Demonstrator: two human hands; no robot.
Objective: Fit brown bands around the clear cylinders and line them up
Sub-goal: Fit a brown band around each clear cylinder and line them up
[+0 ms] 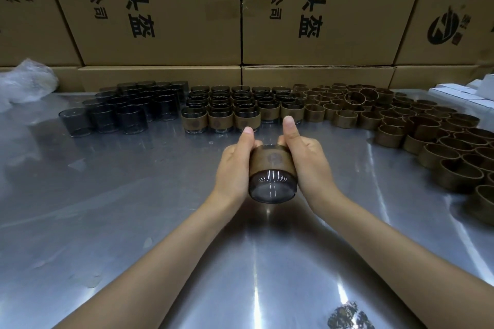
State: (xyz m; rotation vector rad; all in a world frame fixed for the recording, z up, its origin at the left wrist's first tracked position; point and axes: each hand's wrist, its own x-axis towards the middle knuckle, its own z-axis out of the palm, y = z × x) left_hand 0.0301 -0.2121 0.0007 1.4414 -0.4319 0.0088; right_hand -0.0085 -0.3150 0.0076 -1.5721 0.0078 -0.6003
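Observation:
Above the middle of the steel table I hold one clear cylinder (272,187) on its side, its base turned towards me. A brown band (271,159) with a round stamp sits around its far half. My left hand (235,165) grips the left side and my right hand (307,157) grips the right side, both thumbs raised. Bare clear cylinders (117,112) stand grouped at the back left. Banded cylinders (235,109) stand in rows at the back middle. Loose brown bands (417,125) cover the back right.
Large printed cardboard boxes (160,8) form a wall behind the table (133,222). A crumpled clear plastic bag (26,80) lies at the far left. White boxes (465,93) sit at the far right edge.

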